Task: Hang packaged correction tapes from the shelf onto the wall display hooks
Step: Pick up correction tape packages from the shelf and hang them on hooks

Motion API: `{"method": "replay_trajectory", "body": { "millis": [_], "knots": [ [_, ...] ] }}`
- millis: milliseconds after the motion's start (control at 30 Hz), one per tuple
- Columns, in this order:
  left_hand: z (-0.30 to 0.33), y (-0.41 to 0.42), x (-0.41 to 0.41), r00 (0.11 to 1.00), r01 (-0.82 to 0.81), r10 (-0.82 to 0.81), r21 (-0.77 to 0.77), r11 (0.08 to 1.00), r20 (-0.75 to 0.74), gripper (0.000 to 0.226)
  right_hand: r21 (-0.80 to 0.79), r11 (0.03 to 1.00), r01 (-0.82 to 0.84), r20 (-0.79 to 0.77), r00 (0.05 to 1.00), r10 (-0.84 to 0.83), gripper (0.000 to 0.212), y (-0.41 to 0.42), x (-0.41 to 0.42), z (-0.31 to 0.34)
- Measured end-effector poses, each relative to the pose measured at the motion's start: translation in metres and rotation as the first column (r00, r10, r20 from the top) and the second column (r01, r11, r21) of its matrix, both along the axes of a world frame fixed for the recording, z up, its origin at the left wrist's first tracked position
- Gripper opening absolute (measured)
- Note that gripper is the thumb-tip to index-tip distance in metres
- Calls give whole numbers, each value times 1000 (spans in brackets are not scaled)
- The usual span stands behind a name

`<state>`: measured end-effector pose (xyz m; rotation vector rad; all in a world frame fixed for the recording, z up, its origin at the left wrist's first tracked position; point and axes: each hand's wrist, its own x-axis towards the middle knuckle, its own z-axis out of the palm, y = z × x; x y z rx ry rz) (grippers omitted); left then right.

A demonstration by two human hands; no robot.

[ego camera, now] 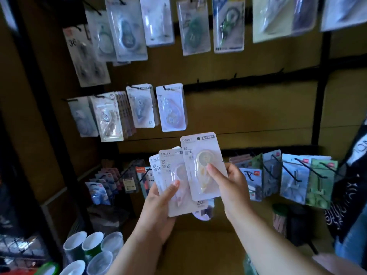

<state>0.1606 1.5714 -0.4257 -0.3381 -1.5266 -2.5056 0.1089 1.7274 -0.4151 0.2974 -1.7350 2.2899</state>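
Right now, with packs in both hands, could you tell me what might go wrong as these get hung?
1. The left hand holds a loose fan of packs; one could slip out while attention shifts.
2. The right hand pinches its pack low, far from the hang hole, so threading may wobble.
3. The empty hooks are thin, dark and easy to miss.

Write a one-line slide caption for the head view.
Right hand lifts one correction tape pack from the fanned packs gripped in the left hand, below the wall display hooks.
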Motion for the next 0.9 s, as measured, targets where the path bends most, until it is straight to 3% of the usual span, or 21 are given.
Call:
{"method": "replay_trajectory", "body": {
  "millis": [333, 533, 900],
  "knots": [
    [53, 0, -16, 986, -153, 147, -70, 986, -85, 47, -38, 997, 61, -254, 965, -69, 22, 2, -40, 112],
    [62, -3, -19, 984, -173, 169, -55, 983, -58, 45, -16, 994, 104, -219, 970, -105, 32, -11, -58, 132],
    [56, -12, -31, 984, -177, 176, -31, 984, -22, 49, -39, 983, 179, -208, 961, -184, 33, -17, -61, 126]
  ]
}}
